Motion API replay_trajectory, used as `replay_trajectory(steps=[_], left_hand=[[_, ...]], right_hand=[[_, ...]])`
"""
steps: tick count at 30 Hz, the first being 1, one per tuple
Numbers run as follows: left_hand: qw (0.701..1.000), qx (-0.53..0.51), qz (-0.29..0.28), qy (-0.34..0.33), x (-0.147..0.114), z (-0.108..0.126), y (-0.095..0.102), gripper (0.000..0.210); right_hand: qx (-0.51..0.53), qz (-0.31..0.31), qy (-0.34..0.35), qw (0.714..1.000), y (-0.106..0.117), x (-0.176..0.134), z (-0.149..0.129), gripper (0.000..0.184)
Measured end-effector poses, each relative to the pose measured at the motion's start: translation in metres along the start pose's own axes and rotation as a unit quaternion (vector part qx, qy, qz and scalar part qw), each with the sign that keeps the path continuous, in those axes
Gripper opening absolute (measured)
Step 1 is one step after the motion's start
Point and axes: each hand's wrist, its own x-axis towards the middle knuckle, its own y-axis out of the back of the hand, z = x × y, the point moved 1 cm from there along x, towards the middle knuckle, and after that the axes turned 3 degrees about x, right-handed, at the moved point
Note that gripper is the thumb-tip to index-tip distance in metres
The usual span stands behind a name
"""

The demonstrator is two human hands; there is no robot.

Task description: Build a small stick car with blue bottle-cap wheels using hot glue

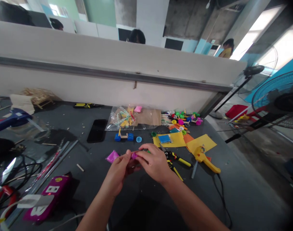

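In the head view, a small purple lump of what looks like modelling clay (134, 156) is pinched between the fingertips of both hands. My left hand (121, 171) grips it from the left with thumb and fingers closed. From the other side, my right hand (156, 163) has its thumb and fingers pressed on the same lump. A bit of green shows by the right fingers, too small to name. Just left of my left fingers lies a purple packet (112, 156). Cutting pliers with yellow-black handles (177, 158) lie beside my right hand, partly hidden by it.
A yellow glue gun (205, 158) lies right, its cord trailing forward. Behind the hands are a blue wheeled piece (123, 137), a phone (96, 131), a plastic bag (113, 120) and a blue packet (164, 139). A purple power strip (51, 195) sits front left.
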Motion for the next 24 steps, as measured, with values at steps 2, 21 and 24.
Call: replay_trajectory(steps=[2, 21, 24], left_hand=[[0.999, 0.037, -0.008, -0.011, -0.001, -0.0004, -0.0007, 0.037], [0.999, -0.026, 0.013, 0.015, 0.0005, -0.0012, -0.005, 0.03], [0.998, 0.041, 0.035, -0.023, 0.0016, -0.0002, -0.0042, 0.044]], right_hand=[[0.001, -0.001, 0.006, 1.0, -0.001, -0.0008, 0.0017, 0.014], [0.023, 0.011, -0.006, 1.0, -0.0094, -0.0021, 0.0073, 0.014], [-0.012, 0.015, 0.013, 1.0, -0.0093, -0.0036, 0.0079, 0.017]])
